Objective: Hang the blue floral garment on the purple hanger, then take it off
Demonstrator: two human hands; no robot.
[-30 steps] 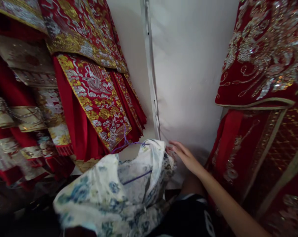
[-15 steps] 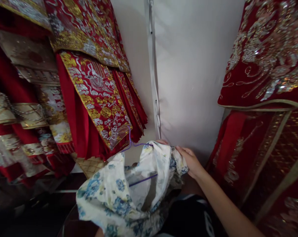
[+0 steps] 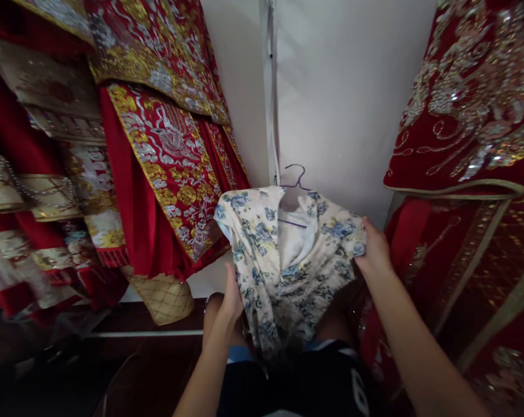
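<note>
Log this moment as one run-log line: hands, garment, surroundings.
left hand: grips floral dress at side | right hand: grips its shoulder | dress on purple hanger, held up | red embroidered garments hang left and right

Your left hand (image 3: 232, 298) grips low on the dress's (image 3: 283, 260) left edge, forearm rising from below; your right hand (image 3: 375, 252) pinches its right shoulder, arm stretched forward.

**Cloth, wire and sequins**

Between the hands, the floral dress (image 3: 283, 260) is soft, matt printed cloth on a thin purple wire hanger (image 3: 293, 184). Left and right of the grip hang red garments (image 3: 166, 156), velvety, crusted with glossy gold and silver embroidery.
</note>
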